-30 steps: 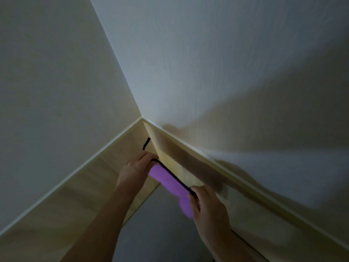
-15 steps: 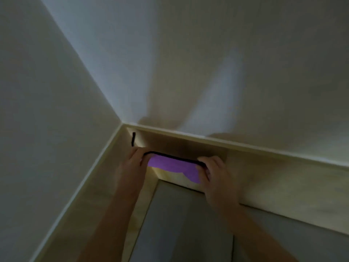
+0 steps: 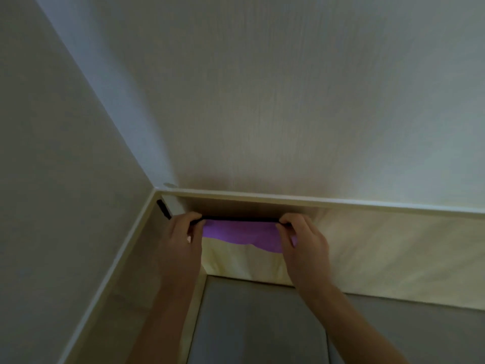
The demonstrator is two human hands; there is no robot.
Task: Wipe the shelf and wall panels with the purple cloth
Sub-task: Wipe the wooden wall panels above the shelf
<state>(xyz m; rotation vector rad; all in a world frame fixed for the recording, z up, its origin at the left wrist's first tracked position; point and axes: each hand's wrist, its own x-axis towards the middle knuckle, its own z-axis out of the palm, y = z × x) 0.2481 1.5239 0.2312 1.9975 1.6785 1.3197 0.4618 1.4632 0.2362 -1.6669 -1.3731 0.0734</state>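
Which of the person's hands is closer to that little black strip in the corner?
Left. The left hand grips the purple cloth just beside the black strip; the right hand holds the cloth's far end, well away.

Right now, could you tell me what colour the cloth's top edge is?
Black, along the purple cloth; the head view shows it.

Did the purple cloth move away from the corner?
No. The purple cloth stays stretched between both hands beside the panel corner; mostly the camera turned.
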